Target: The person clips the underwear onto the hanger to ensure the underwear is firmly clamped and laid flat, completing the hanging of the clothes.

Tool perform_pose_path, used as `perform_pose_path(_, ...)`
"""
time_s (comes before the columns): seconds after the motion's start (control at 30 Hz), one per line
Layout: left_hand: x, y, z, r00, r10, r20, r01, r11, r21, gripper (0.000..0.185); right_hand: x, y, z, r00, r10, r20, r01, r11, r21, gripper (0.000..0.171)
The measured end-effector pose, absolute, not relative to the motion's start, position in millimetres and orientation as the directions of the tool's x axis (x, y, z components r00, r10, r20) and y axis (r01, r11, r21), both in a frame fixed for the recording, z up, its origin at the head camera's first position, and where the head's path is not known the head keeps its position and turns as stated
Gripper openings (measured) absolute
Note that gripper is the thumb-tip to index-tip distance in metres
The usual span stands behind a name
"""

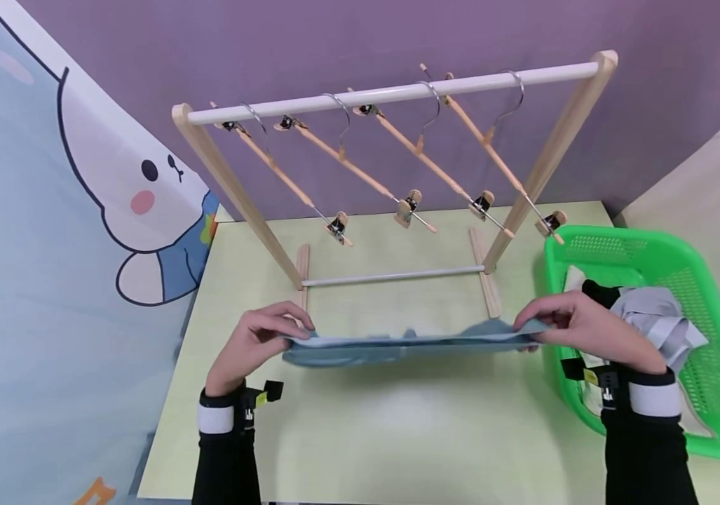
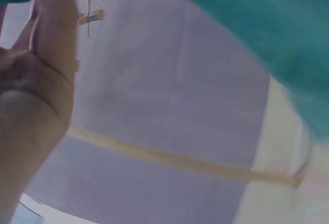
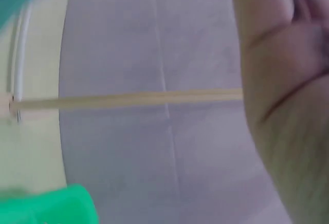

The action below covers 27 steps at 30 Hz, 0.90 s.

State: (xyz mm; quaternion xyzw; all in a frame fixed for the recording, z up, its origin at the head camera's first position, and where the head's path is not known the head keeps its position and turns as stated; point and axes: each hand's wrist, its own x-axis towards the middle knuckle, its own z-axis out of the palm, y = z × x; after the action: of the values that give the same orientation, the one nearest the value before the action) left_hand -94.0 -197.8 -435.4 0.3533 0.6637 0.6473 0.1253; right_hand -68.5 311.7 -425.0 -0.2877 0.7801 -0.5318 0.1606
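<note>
A blue-grey piece of clothing (image 1: 397, 348) is stretched level between the two hands above the table; its exact kind does not show from this angle. My left hand (image 1: 257, 340) pinches its left end between thumb and fingers. At the other end, my right hand (image 1: 587, 330) grips the upper edge, some fingers hidden by the fabric. In the left wrist view the cloth (image 2: 277, 23) hangs as a teal sheet across the upper right. Beyond the hands, several wooden clip hangers (image 1: 419, 151) hang from the rack's white top bar (image 1: 391, 95).
The wooden rack (image 1: 242, 196) stands at the back of the pale table (image 1: 397, 435), before a purple wall. A green basket (image 1: 713, 315) on the right holds crumpled clothes (image 1: 653, 315), partly behind the right forearm. A cartoon-printed cloth (image 1: 69, 337) borders the left side.
</note>
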Motion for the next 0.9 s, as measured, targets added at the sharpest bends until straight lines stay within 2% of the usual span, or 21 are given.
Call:
perform_pose_path(0.1,-91.4,-197.5,-452.7,-0.676,0.689,0.262,0.164,-0.206,0.965,0.048,-71.8,313.8,-433.4,-0.675,-0.736,0.042,-0.187,0.116,-0.976,0.030)
perform_pose_path(0.17,-91.7,-194.4,-467.9,-0.691,0.697,0.192,0.026,-0.242,0.970,0.047,-76.8,312.5,-443.4,-0.662,-0.749,0.019,-0.150,0.108,-0.983,0.026)
perform_pose_path(0.23,-94.4,-188.5,-485.8,-0.759,0.648,0.065,-0.114,-0.229,0.967,0.041,-84.9,308.7,-458.9,-0.707,-0.706,-0.043,-0.107,0.167,-0.980,0.021)
perform_pose_path(0.33,-104.4,-176.4,-518.0,-0.869,0.452,-0.204,-0.287,-0.123,0.950,0.030,-101.3,300.3,-491.4,-0.789,-0.587,-0.181,0.017,0.272,-0.962,0.023)
perform_pose_path(0.43,-118.5,-165.3,-551.1,-0.878,0.241,-0.414,-0.428,-0.008,0.904,0.025,-117.6,290.4,-526.1,-0.831,-0.440,-0.341,0.216,0.310,-0.926,0.036)
perform_pose_path(0.53,-128.5,-158.1,-576.6,-0.853,0.100,-0.513,-0.513,0.030,0.858,0.031,-129.2,276.7,-551.0,-0.852,-0.296,-0.432,0.342,0.311,-0.887,0.045)
perform_pose_path(0.63,-130.2,-152.2,-588.0,-0.867,-0.012,-0.498,-0.496,0.117,0.861,0.040,-135.2,261.2,-565.0,-0.877,-0.176,-0.447,0.371,0.342,-0.863,0.053)
perform_pose_path(0.7,-129.3,-148.8,-589.3,-0.907,-0.040,-0.420,-0.416,0.245,0.876,0.045,-137.8,254.6,-572.6,-0.896,-0.129,-0.426,0.347,0.395,-0.850,0.056)
perform_pose_path(0.8,-130.8,-145.1,-587.4,-0.964,0.016,-0.266,-0.225,0.488,0.844,0.051,-140.7,249.8,-579.8,-0.932,-0.085,-0.354,0.259,0.528,-0.809,0.054)
perform_pose_path(0.9,-135.0,-144.3,-585.3,-0.986,0.072,-0.152,-0.064,0.676,0.734,0.041,-143.2,248.4,-585.0,-0.960,-0.035,-0.278,0.197,0.623,-0.757,0.041)
